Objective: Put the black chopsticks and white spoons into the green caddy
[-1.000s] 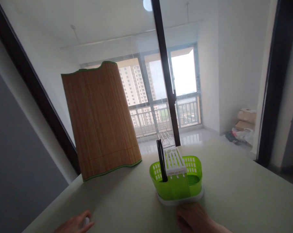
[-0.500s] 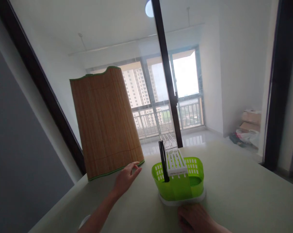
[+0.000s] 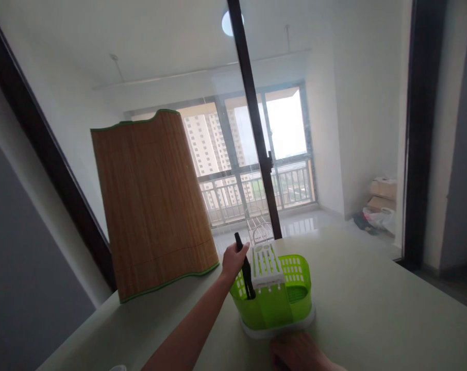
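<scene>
My left hand [image 3: 234, 259] is closed in a pinch around the upper part of black chopsticks [image 3: 248, 278], bunched together. Their lower ends stand inside the left part of a green utensil basket [image 3: 270, 310]. A white slotted rack [image 3: 266, 265] with small hooks crosses the basket's middle, and a white base [image 3: 276, 330] lies under it. My right hand [image 3: 297, 350] rests low on the table just in front of the base. Its fingers are dark and mostly hidden, so I cannot tell whether they hold anything.
A bamboo mat [image 3: 152, 206] with green edging stands curved on the left of the pale table [image 3: 361, 288]. Beyond the table are a dark-framed glass door [image 3: 252, 103] and a wire rack [image 3: 260, 232]. Boxes and bags [image 3: 380, 203] lie on the floor at right.
My left hand has moved right from beside the mat to the basket and closed on the chopsticks, which are now drawn together. My right hand stays by the base. The view has shifted slightly.
</scene>
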`<act>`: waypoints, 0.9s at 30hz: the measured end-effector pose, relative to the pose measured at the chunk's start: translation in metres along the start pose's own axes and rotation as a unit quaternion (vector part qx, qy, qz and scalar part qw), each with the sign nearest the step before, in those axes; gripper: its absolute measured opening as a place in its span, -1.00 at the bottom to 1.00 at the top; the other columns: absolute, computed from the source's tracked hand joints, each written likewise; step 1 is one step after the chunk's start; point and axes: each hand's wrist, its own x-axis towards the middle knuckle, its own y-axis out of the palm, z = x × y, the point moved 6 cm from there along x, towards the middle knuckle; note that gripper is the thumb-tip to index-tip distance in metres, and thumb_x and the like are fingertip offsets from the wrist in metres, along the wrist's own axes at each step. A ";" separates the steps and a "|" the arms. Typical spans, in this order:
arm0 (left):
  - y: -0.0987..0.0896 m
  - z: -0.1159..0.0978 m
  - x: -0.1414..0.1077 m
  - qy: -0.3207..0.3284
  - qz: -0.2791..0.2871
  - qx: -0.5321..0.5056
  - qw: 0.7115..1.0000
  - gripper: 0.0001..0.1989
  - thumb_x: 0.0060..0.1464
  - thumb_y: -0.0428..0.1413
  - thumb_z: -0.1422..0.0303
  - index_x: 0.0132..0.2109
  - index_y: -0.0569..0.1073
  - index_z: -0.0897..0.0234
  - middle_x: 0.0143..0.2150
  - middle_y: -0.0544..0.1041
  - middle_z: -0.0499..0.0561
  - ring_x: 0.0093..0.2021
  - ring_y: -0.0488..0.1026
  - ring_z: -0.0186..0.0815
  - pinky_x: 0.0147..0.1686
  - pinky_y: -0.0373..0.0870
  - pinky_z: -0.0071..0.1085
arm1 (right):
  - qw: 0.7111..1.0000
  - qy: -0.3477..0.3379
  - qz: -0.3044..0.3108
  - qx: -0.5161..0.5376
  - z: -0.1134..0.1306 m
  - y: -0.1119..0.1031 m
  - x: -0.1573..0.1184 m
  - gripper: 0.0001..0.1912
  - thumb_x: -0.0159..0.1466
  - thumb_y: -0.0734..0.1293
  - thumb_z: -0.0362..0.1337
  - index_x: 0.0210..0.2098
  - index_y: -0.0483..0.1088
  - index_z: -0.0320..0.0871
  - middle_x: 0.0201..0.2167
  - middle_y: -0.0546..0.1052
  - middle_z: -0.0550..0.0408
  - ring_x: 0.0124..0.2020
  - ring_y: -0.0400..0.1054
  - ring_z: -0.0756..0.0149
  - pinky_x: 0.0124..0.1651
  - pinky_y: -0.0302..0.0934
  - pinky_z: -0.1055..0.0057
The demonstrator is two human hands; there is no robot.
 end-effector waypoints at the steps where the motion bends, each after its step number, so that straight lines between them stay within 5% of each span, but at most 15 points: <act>1: -0.005 0.004 -0.001 -0.007 -0.009 0.003 1.000 -0.56 -0.05 0.07 -0.04 -0.52 0.40 0.28 -0.58 0.42 -0.04 -0.47 0.39 -0.27 -0.45 0.20 -0.40 | 1.000 0.002 0.008 0.002 0.000 0.000 0.000 -0.87 0.01 0.40 -0.38 -0.44 0.44 -0.03 -0.49 0.56 0.27 -0.53 0.37 0.38 -0.56 0.02 0.54; 9: -0.014 0.021 -0.015 -0.047 -0.019 -0.062 0.997 -0.49 -0.09 0.05 -0.07 -0.71 0.30 0.23 -0.70 0.37 -0.02 -0.61 0.34 -0.31 -0.49 0.24 -0.39 | 1.000 0.007 0.024 0.011 0.004 -0.008 -0.003 -0.86 0.00 0.39 -0.35 -0.40 0.42 -0.06 -0.45 0.58 0.24 -0.47 0.43 0.33 -0.51 0.05 0.50; 14: -0.027 -0.002 -0.008 -0.039 -0.060 -0.180 0.981 -0.46 -0.01 -0.07 -0.15 -0.66 0.11 0.16 -0.77 0.14 -0.16 -0.71 0.20 -0.41 -0.60 0.24 -0.43 | 1.000 0.007 -0.008 0.003 0.006 -0.014 -0.007 -0.83 -0.02 0.36 -0.43 -0.42 0.40 -0.07 -0.50 0.56 0.22 -0.52 0.40 0.34 -0.52 0.01 0.48; 17: -0.067 -0.034 0.003 -0.012 -0.100 -0.245 0.964 -0.47 0.04 -0.11 -0.16 -0.57 0.01 0.15 -0.72 0.01 -0.24 -0.72 0.08 -0.48 -0.65 0.18 -0.50 | 1.000 0.002 -0.025 0.001 0.007 -0.016 -0.009 -0.82 -0.03 0.35 -0.42 -0.43 0.38 -0.07 -0.52 0.54 0.24 -0.54 0.38 0.35 -0.54 -0.04 0.46; 21: -0.144 -0.062 0.016 0.034 -0.118 -0.293 0.948 -0.48 0.04 0.00 -0.10 -0.52 -0.02 0.17 -0.67 -0.04 -0.27 -0.73 -0.04 -0.54 -0.72 0.00 -0.58 | 0.999 -0.008 -0.048 0.008 0.009 -0.022 -0.013 -0.85 0.01 0.31 -0.44 -0.43 0.31 -0.09 -0.51 0.51 0.21 -0.53 0.37 0.35 -0.52 -0.06 0.44; 24: -0.191 -0.039 0.012 -0.035 -0.093 -0.156 0.983 -0.51 0.09 -0.04 -0.08 -0.50 0.02 0.18 -0.66 -0.01 -0.28 -0.74 -0.05 -0.56 -0.73 -0.05 -0.60 | 0.998 -0.030 -0.056 0.026 0.012 -0.026 -0.018 -0.87 0.08 0.26 -0.44 -0.42 0.27 -0.09 -0.51 0.49 0.20 -0.53 0.36 0.35 -0.50 -0.05 0.43; 27: -0.229 0.023 -0.014 -0.149 -0.087 -0.040 0.984 -0.53 0.08 0.00 -0.07 -0.50 0.10 0.19 -0.68 0.06 -0.27 -0.76 -0.03 -0.56 -0.74 -0.08 -0.58 | 0.995 -0.053 -0.077 0.036 0.009 -0.028 -0.024 -0.88 0.17 0.23 -0.44 -0.38 0.26 -0.08 -0.49 0.48 0.19 -0.52 0.36 0.34 -0.47 -0.03 0.41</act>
